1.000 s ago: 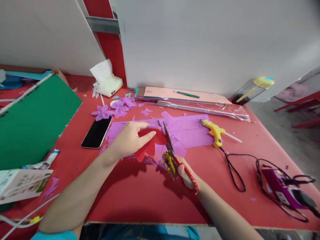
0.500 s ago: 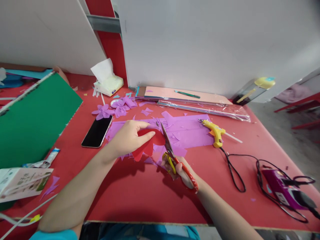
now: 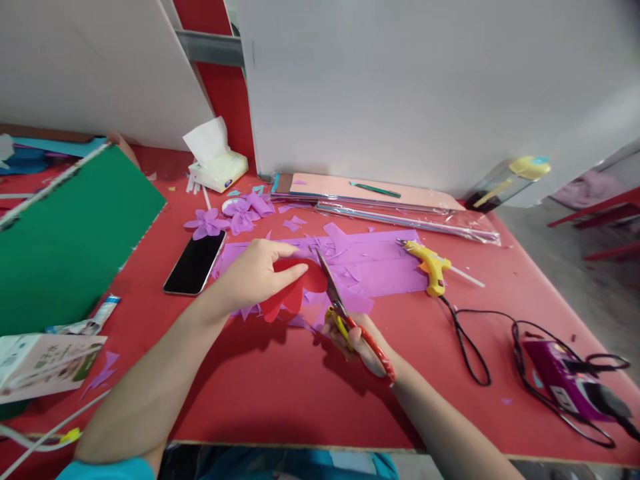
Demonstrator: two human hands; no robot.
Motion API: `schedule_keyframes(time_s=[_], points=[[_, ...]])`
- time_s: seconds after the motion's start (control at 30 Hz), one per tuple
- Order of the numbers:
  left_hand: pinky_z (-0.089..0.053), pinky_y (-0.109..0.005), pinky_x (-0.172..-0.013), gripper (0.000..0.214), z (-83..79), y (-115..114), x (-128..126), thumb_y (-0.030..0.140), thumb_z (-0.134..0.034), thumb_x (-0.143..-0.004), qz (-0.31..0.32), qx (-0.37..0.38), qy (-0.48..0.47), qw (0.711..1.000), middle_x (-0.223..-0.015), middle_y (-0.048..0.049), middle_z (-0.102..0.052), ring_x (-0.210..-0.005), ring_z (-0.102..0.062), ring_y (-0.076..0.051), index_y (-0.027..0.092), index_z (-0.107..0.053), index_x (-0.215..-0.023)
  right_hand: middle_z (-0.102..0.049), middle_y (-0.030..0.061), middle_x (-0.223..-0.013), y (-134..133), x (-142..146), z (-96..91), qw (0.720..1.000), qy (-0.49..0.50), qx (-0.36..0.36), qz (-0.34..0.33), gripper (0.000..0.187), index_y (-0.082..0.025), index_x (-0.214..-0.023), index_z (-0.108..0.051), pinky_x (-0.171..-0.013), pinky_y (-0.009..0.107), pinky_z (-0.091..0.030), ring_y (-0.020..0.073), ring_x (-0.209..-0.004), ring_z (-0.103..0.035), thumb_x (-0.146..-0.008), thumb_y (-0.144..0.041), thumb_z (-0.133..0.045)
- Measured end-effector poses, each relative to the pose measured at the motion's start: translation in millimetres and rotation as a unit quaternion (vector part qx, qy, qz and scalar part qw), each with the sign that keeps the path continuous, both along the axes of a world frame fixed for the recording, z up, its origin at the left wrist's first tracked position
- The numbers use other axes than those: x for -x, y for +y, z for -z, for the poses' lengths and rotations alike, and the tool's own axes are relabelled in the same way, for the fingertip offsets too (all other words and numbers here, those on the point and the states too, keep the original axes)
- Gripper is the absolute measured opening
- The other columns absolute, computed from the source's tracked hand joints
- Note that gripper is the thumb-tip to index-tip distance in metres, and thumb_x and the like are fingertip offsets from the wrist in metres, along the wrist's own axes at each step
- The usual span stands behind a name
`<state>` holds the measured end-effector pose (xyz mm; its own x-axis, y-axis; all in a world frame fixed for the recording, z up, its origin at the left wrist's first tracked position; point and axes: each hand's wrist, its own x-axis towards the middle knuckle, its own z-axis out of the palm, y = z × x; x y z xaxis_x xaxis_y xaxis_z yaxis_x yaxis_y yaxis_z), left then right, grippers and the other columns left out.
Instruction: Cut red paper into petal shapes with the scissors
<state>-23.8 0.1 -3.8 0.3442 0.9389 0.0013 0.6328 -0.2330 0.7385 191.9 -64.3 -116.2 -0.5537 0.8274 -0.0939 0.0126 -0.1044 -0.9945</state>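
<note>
My left hand (image 3: 261, 270) pinches a piece of red paper (image 3: 287, 293) with rounded, petal-like edges, its thumb lying on top. In my right hand (image 3: 357, 343) is a pair of scissors (image 3: 334, 290) with red and yellow handles, the fingers closed through the loops. The blades point up and away, right at the right edge of the red paper. Beneath both lies purple paper (image 3: 390, 267) with cut scraps over it. Part of the red paper is hidden under my left fingers.
A yellow glue gun (image 3: 431, 261) lies to the right, its cord near a purple power box (image 3: 565, 380). On the left are a phone (image 3: 195, 265), purple paper flowers (image 3: 206, 224), a tissue pack (image 3: 220, 171) and a green board (image 3: 75, 247). Wrapped paper packs (image 3: 410, 217) lie at the back.
The scissor blades have come closer together along the red paper's edge. The red paper and my left hand have shifted very slightly left.
</note>
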Motion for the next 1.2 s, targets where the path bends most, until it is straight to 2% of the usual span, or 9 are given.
schedule_keyframes(time_s=[0.13,0.37,0.6,0.83,1.1,1.2], points=[[-0.053,-0.031,-0.074,0.026,-1.9,1,1,0.032,-0.057,-0.077,-0.003,0.015,-0.004,1.000,-0.093,-0.0049,-0.074,-0.082,-0.068,-0.022,0.017,-0.071,-0.092,-0.032,-0.0066,-0.054,0,0,-1.7,1.000,-0.020,0.006,-0.001,0.069,-0.014,-0.080,-0.053,-0.038,0.020,-0.025,0.0050,-0.041,-0.027,-0.071,-0.080,-0.036],[-0.053,-0.030,-0.066,0.020,-1.4,4,5,0.032,-0.057,-0.075,0.030,0.029,-0.039,0.998,-0.076,-0.0012,-0.073,-0.077,-0.067,-0.023,0.019,-0.072,-0.078,-0.035,-0.0062,-0.052,2,0,-4.0,0.998,-0.056,-0.021,0.015,0.067,-0.015,-0.078,-0.055,-0.037,0.021,-0.027,0.0062,-0.040,-0.029,-0.071,-0.079,-0.039],[-0.052,-0.029,-0.062,0.017,-0.2,6,6,0.032,-0.060,-0.071,0.026,0.047,-0.073,0.996,-0.068,0.0001,-0.070,-0.073,-0.066,-0.022,0.020,-0.071,-0.072,-0.037,-0.0046,-0.050,2,2,-6.9,0.996,-0.081,-0.034,0.036,0.066,-0.016,-0.067,-0.054,-0.037,0.021,-0.026,0.0078,-0.042,-0.032,-0.069,-0.080,-0.040],[-0.050,-0.028,-0.059,0.018,1.8,8,8,0.033,-0.059,-0.072,0.024,0.045,-0.057,0.997,-0.066,-0.0001,-0.070,-0.069,-0.065,-0.021,0.020,-0.071,-0.075,-0.037,-0.0042,-0.049,3,2,-2.2,0.990,-0.117,-0.037,0.064,0.049,-0.018,-0.060,-0.048,-0.039,0.021,-0.028,0.0088,-0.042,-0.036,-0.075,-0.064,-0.052],[-0.049,-0.028,-0.061,0.019,3.4,10,8,0.035,-0.058,-0.073,0.022,0.035,-0.008,0.999,-0.071,-0.0007,-0.071,-0.072,-0.065,-0.021,0.020,-0.070,-0.075,-0.036,-0.0064,-0.041,4,5,-13.1,0.996,-0.073,-0.021,0.052,0.046,-0.018,-0.062,-0.049,-0.037,0.022,-0.024,0.0073,-0.034,-0.032,-0.082,-0.058,-0.045],[-0.048,-0.028,-0.065,0.019,8.6,9,3,0.034,-0.059,-0.073,0.059,0.036,0.021,0.997,-0.077,-0.0016,-0.072,-0.075,-0.065,-0.021,0.020,-0.070,-0.078,-0.039,-0.0065,-0.043,5,8,-15.6,0.994,-0.055,0.000,0.095,0.041,-0.017,-0.066,-0.049,-0.037,0.021,-0.027,0.0070,-0.036,-0.035,-0.080,-0.056,-0.051]])
